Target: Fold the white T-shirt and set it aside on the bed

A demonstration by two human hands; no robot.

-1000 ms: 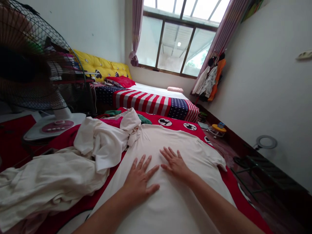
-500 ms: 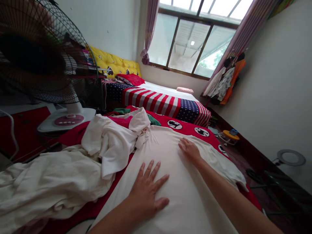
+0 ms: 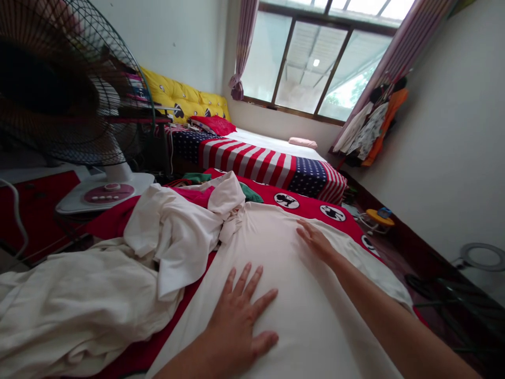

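A cream-white garment (image 3: 272, 231) lies spread out on a red cloth with black-and-white round prints (image 3: 286, 200). My left hand (image 3: 242, 313) rests palm down on its near part, fingers spread and stretched. Farther off and to the right, my right hand (image 3: 315, 239) lies flat on the same fabric, its fingers extended. A knotted bunch of the white cloth (image 3: 231, 202) sits at the garment's far left corner. To the left of my left hand, crumpled white fabric (image 3: 94, 300) is heaped. Neither hand grips anything.
A standing fan (image 3: 71, 89) with blurred blades is close on the left. Behind the red cloth is a bed with a stars-and-stripes cover (image 3: 252, 160). Clothes (image 3: 374, 126) hang by the window. A yellow stool (image 3: 379, 217) and a ring-shaped lamp (image 3: 483, 257) are at right.
The view has shifted slightly. My right hand appears a little farther right on the fabric; my left hand keeps nearly the same place and spread pose.
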